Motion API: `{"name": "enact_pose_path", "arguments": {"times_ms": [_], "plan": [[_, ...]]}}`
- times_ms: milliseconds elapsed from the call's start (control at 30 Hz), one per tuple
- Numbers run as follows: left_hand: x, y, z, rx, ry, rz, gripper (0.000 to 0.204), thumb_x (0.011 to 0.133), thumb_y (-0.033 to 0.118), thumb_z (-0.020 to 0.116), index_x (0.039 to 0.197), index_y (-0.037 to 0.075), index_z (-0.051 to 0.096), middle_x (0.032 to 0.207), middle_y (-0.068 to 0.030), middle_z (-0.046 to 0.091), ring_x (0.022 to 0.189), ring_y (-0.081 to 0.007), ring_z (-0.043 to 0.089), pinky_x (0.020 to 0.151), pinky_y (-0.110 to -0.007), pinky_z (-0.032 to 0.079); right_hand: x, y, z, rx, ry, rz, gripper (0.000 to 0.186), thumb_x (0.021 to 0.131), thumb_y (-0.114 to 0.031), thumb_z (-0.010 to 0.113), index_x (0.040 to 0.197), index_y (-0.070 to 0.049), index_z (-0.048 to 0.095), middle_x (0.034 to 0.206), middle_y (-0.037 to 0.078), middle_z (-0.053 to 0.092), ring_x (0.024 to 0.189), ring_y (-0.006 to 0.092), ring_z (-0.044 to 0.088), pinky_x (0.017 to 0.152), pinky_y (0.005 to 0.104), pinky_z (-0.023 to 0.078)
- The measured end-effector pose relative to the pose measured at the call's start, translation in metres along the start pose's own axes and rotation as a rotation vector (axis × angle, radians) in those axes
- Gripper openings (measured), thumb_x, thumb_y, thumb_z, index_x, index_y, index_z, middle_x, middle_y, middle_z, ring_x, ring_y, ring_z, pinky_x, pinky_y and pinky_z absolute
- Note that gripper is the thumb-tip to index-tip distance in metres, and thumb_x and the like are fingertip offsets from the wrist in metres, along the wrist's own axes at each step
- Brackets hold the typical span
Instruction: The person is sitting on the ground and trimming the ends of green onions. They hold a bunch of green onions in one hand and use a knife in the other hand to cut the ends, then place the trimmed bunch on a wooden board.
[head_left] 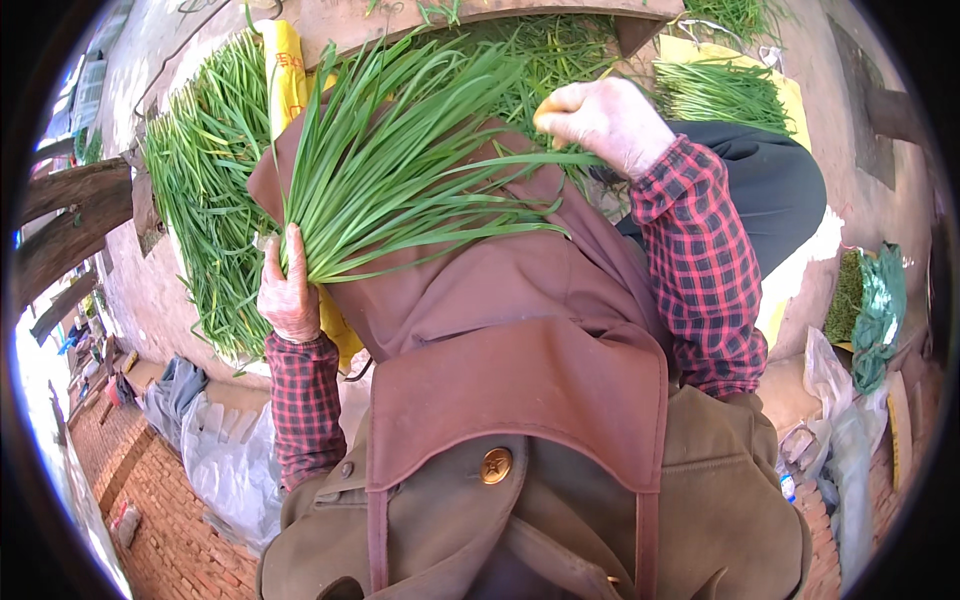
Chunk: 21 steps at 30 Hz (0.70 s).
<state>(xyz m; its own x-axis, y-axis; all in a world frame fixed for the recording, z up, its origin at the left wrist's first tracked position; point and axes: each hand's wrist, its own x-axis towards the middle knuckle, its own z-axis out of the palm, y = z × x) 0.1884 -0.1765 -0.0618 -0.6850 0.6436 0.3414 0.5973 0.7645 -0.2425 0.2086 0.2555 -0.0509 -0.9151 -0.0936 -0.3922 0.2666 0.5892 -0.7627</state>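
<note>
A fanned bunch of garlic chives (400,170) is gripped near its stem end by my left hand (288,285), its long green leaves spreading up and to the right across a brown apron (490,290). My right hand (610,122) is raised beyond the leaf tips, fingers curled together. Something yellowish shows at its fingertips, too small to name, and one long leaf reaches to just under the hand. Whether the fingers hold that leaf is hidden.
Heaped chives (205,190) lie at the left beside a yellow sack (285,75). A neater pile (722,95) sits far right on yellow sheeting. A wooden bench edge (480,12) crosses the far side. Clear plastic bags (230,465) and a green net bag (878,315) lie at the sides.
</note>
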Motion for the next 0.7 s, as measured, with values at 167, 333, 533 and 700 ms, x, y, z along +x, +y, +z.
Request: {"name": "enact_pose_path", "arguments": {"times_ms": [167,333,533,700], "plan": [[0.003,-0.001,-0.005,0.043,0.012,0.061,0.065,0.067,-0.007,0.059,0.128,0.017,0.060,0.112,-0.0158,0.063,0.081,-0.0280,0.065,0.066,-0.035,0.055,0.007,0.015,0.014,-0.113,0.219,-0.127,0.030,0.088,-0.033,0.055,0.101,-0.009,0.070,0.081,0.007,0.070,0.078,0.0219,0.067,0.073,0.0328,0.051],[0.006,-0.008,-0.011,0.038,-0.048,0.130,0.061,0.071,0.000,0.061,0.128,0.021,0.060,0.111,-0.0149,0.061,0.081,-0.0262,0.064,0.065,-0.033,0.055,0.015,0.002,0.003,0.230,0.476,0.038,0.034,0.088,-0.037,0.056,0.104,-0.011,0.070,0.083,0.004,0.071,0.081,0.0161,0.069,0.075,0.0278,0.050],[0.008,-0.011,-0.012,0.068,-0.059,0.189,0.055,0.074,0.003,0.060,0.127,0.022,0.061,0.111,-0.0156,0.061,0.083,-0.0258,0.065,0.066,-0.032,0.055,0.033,-0.018,-0.005,0.162,0.543,-0.191,0.033,0.088,-0.037,0.059,0.104,-0.010,0.070,0.092,0.008,0.071,0.086,0.0190,0.068,0.078,0.0280,0.050],[0.012,-0.014,-0.016,0.040,-0.056,0.211,0.054,0.076,0.005,0.060,0.127,0.023,0.060,0.110,-0.0147,0.062,0.084,-0.0256,0.065,0.068,-0.032,0.055,0.078,-0.043,0.003,-0.244,0.506,-0.491,0.025,0.083,-0.025,0.059,0.103,-0.014,0.069,0.097,0.008,0.068,0.086,0.0234,0.065,0.076,0.0320,0.052]]}}
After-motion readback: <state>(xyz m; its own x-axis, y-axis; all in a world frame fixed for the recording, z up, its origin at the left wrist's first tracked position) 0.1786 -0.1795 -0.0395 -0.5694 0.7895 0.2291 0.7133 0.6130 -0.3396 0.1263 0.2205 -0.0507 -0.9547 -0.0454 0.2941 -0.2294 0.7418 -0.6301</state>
